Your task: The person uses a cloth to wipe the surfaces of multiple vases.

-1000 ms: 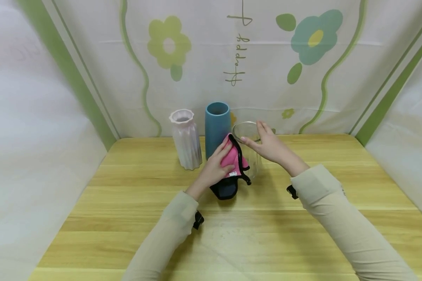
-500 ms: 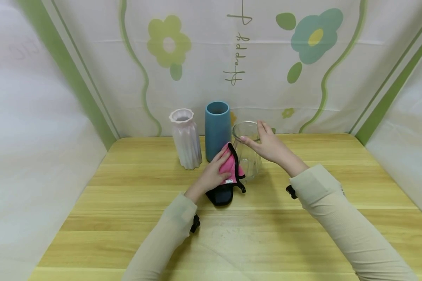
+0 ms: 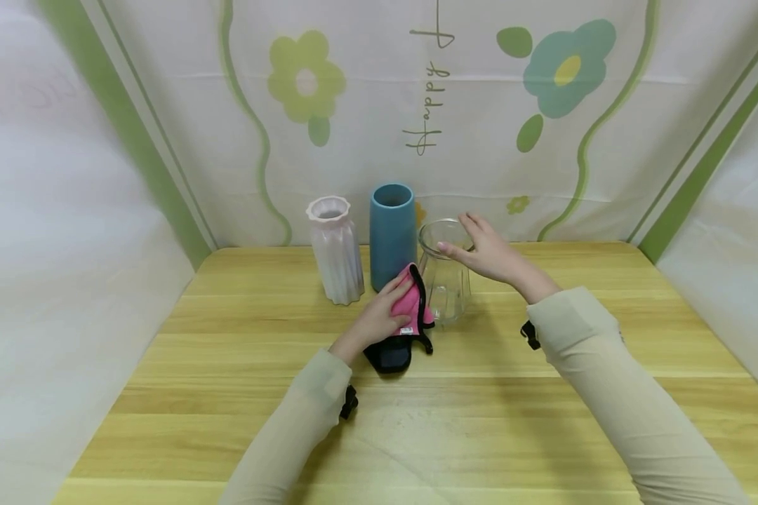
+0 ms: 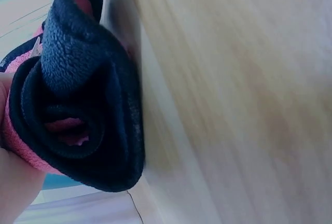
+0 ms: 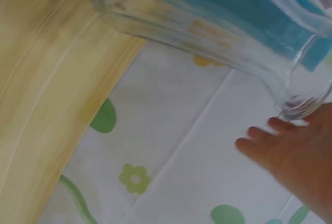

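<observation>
My left hand (image 3: 379,319) grips a folded cloth (image 3: 409,308), pink with black edging and a dark side, low over the table in front of the blue vase. The left wrist view shows the dark side of the cloth (image 4: 78,84) curled in folds beside the wood surface. A clear glass vase (image 3: 447,291) stands upright to the right of the cloth. At its rim my right hand (image 3: 495,258) is spread with fairly straight fingers. In the right wrist view the fingertips lie beside the rim of the glass vase (image 5: 233,53); whether they touch it I cannot tell.
A tall blue vase (image 3: 391,238) stands just left of the glass one. Further left is a pale pinkish-white fluted vase (image 3: 337,256). All three are near the back of the wooden table (image 3: 227,393), before a flower-printed curtain (image 3: 366,105).
My left hand has drawn the cloth toward me and slightly left, away from the glass vase. My right hand has shifted a little right at the rim, its grasp loosened.
</observation>
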The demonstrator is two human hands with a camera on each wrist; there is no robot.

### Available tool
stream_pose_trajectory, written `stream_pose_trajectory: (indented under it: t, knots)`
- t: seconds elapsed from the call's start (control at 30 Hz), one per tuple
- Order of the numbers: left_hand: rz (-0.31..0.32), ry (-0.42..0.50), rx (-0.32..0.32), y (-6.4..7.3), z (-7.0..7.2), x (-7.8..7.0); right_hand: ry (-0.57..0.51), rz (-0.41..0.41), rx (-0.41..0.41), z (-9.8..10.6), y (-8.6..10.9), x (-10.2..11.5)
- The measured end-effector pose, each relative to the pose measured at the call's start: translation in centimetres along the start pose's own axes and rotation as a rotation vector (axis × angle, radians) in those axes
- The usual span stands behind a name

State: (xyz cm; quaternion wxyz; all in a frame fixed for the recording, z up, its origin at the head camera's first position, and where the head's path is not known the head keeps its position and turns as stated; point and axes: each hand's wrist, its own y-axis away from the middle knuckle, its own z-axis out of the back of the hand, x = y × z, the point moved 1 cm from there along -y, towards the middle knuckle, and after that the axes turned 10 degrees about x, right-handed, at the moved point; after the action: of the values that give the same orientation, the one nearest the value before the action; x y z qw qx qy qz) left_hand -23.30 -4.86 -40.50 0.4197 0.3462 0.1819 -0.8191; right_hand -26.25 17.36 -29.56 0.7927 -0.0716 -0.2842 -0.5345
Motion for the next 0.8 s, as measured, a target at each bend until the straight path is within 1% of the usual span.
stream_pose_trajectory:
  t: [0.1,0.2,0.3,0.47,0.53,0.6,0.67,0.73,0.8]
  knots:
    - [-0.015,0.004,-0.013,0.1,0.1,0.0,0.000,0.037,0.028,-0.1,-0.3,-0.5]
    - [-0.038,0.013,-0.050,0.1,0.3,-0.1,-0.001,0.040,0.030,-0.1,-0.3,-0.5]
    - [-0.061,0.032,-0.101,0.0,0.6,-0.3,0.011,0.029,0.013,-0.3,-0.2,-0.2]
    - [-0.153,0.047,-0.205,-0.4,1.0,-1.3,0.018,-0.013,-0.030,-0.7,-0.1,0.5]
    - [-0.168,0.044,-0.235,-0.5,1.1,-1.8,0.026,-0.037,-0.047,-0.9,0.0,0.8]
    - [-0.163,0.039,-0.247,-0.6,1.1,-2.1,0.030,-0.060,-0.057,-1.1,0.1,1.2]
    - [-0.149,0.036,-0.243,-0.6,1.2,-2.3,0.040,-0.082,-0.063,-1.2,0.2,1.4]
    - [-0.138,0.033,-0.221,-0.7,1.2,-2.3,0.044,-0.094,-0.066,-1.3,0.2,1.5]
    - [-0.124,0.030,-0.184,-0.7,1.2,-2.2,0.040,-0.101,-0.066,-1.3,0.3,1.6]
